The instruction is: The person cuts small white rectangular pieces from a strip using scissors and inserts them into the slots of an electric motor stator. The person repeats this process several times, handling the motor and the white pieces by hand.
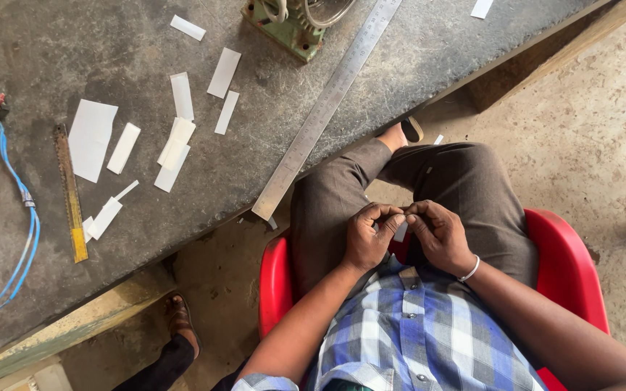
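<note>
- A single view, from a camera worn on the person's head, looking steeply down over the chest and lap.
- It sits close above the left hand point(369, 235) and right hand point(440, 235), which lie just below the middle of the picture, fingertips together.
- Beyond the hands, towards the top and left of the picture, the dark grey stone desk point(146, 239) runs slantwise, its near edge falling from upper right to lower left.
- The bare concrete floor point(595, 145) fills the side beyond the right hand.
- There is no second view to overlap with.
</note>
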